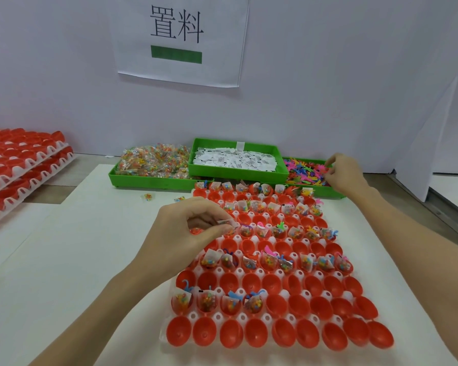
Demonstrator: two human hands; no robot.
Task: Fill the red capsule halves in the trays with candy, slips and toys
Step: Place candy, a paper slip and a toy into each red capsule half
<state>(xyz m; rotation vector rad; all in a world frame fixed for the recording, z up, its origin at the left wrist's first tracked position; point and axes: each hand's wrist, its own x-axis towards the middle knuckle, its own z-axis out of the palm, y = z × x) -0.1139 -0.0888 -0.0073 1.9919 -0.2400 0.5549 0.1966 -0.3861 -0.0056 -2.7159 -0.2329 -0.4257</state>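
Note:
A white tray (218,317) of red capsule halves (280,331) lies in front of me; alternate rows hold candy packets, slips and toys, the other rows are bare. My left hand (188,231) hovers over the tray's left edge and pinches white paper slips (226,222). My right hand (344,173) reaches into the green bin of coloured plastic toys (304,171) at the back right, fingers curled among the toys. Behind the tray stand a green bin of candy packets (154,161) and a green bin of slips (236,159).
Stacked trays of red capsule halves (19,165) fill the far left. Two loose candy packets (148,197) lie on the white mat before the bins. A white wall with a paper sign (180,38) closes the back; a white panel stands at the right.

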